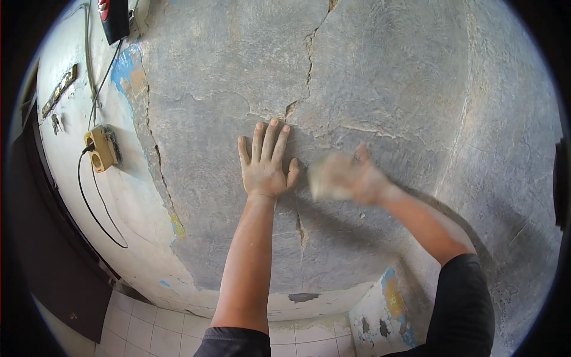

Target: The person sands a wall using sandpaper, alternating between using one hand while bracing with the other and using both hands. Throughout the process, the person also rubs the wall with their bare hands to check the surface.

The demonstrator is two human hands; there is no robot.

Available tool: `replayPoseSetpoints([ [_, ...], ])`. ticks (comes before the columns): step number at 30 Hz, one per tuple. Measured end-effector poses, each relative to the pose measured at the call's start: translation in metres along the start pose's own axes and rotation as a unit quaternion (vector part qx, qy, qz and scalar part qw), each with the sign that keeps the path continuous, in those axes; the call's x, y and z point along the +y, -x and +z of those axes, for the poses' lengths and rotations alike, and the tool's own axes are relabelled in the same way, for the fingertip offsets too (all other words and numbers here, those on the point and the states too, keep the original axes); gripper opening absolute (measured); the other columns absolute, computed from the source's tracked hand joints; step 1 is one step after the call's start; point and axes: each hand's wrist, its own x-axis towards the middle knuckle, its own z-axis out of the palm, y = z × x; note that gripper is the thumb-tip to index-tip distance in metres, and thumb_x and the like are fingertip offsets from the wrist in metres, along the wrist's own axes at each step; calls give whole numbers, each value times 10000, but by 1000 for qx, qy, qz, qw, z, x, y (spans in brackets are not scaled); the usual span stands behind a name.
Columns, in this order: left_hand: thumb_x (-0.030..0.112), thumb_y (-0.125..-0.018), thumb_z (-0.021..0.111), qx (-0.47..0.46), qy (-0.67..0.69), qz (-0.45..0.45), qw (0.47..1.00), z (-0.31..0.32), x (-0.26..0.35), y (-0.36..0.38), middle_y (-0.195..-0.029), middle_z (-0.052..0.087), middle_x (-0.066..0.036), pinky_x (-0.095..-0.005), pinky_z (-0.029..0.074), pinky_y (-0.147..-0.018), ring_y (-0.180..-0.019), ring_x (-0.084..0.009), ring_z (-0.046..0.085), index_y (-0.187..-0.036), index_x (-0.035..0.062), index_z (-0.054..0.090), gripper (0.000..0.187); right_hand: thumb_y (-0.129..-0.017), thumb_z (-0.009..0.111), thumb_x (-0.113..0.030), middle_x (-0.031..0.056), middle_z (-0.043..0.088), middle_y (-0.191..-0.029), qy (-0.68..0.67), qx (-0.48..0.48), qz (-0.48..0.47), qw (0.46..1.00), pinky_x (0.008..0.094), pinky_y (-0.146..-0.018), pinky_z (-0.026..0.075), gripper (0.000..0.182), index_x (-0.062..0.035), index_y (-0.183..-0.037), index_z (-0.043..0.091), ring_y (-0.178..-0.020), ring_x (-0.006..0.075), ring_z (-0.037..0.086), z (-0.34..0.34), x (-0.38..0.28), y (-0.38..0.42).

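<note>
My left hand lies flat against the grey plastered wall, its fingers spread and pointing up. Its fingertips are close to a jagged crack that runs up the plaster. To its right is my right hand, smeared by motion and close to the wall. A pale, flat piece like a folded sheet or pad is in that hand; blur hides its exact kind. Below and between the hands, a short crack shows in the plaster.
A yellowish socket block with a plugged-in black cable is mounted at left. Keys hang from a small rack nearby. A black and red device is at the top left. White tiles lie below, beside peeling paint.
</note>
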Motion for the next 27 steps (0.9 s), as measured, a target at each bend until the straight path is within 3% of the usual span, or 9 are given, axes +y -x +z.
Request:
replayPoseSetpoints([
  [4, 450, -791, 482, -20, -14, -4, 1000, -1, 0, 0, -1550, 279, -22, -540, 28, -1173, -1443, -263, 208, -1464, 252, 357, 713, -855, 417, -102, 15, 117, -1601, -216, -229, -127, 941, 694, -1100, -62, 696, -269, -1506, 234, -1475, 237, 77, -19, -8, -12],
  [6, 455, -791, 480, -12, -14, -4, 1000, 1, 1, 0, -1549, 281, -18, -541, 29, -1173, -1445, -263, 203, -1463, 252, 357, 713, -884, 406, -132, 5, 113, -1601, -1, 52, 35, 998, 697, -1104, -37, 654, -260, -1503, 240, -1475, 236, 70, 0, 27, -14],
  [8, 458, -790, 478, -10, -13, -3, 1000, 2, 0, 1, -1550, 281, -18, -542, 29, -1173, -1446, -264, 201, -1463, 254, 359, 713, -906, 388, -152, -3, 116, -1600, -77, 53, 281, 955, 690, -1110, -30, 634, -249, -1509, 218, -1475, 235, 73, -21, 62, -25],
  [11, 459, -789, 477, -14, -8, -9, 1000, 1, 0, -1, -1549, 283, -17, -542, 27, -1173, -1447, -266, 198, -1462, 256, 361, 712, -920, 386, -177, -3, 166, -1590, 4, 183, 301, 936, 653, -1133, -38, 611, -242, -1507, 229, -1473, 237, 94, -8, 59, -23],
  [17, 459, -789, 480, -13, -10, -2, 1000, 4, 1, 1, -1552, 273, -14, -546, 27, -1173, -1449, -265, 189, -1467, 257, 351, 719, -915, 439, -239, 3, 236, -1571, -229, -251, -178, 923, 568, -1175, 4, 613, -243, -1500, 256, -1467, 201, 143, -25, 9, -3],
  [21, 455, -788, 485, -23, -17, -9, 1000, 1, 2, 1, -1558, 257, -12, -548, 28, -1172, -1450, -264, 184, -1474, 263, 333, 729, -934, 409, -198, -6, 159, -1591, -13, 143, 250, 957, 551, -1180, -11, 612, -231, -1512, 211, -1469, 202, 121, -24, 75, -9],
  [24, 456, -784, 491, -37, -23, -15, 999, -2, 3, -1, -1559, 256, -11, -545, 24, -1174, -1452, -260, 182, -1477, 270, 326, 737, -950, 385, -159, -3, 125, -1597, 28, 206, 258, 943, 555, -1175, -24, 602, -216, -1516, 188, -1470, 199, 105, -2, 62, -16],
  [25, 456, -784, 491, -37, -22, -13, 999, -1, 4, 0, -1559, 256, -11, -545, 24, -1174, -1452, -260, 182, -1477, 270, 326, 737, -975, 379, -223, -12, 205, -1577, -290, -9, 254, 923, 591, -1158, 6, 543, -289, -1495, 240, -1459, 216, 161, 13, 45, -6],
  [27, 460, -776, 496, -18, -16, -11, 1000, 2, 2, 0, -1560, 254, -9, -544, 22, -1176, -1451, -256, 186, -1477, 274, 327, 744, -890, 465, -151, -34, 156, -1592, -15, -133, -44, 990, 575, -1162, -19, 684, -334, -1499, 215, -1471, 188, 104, -18, 10, -12],
])
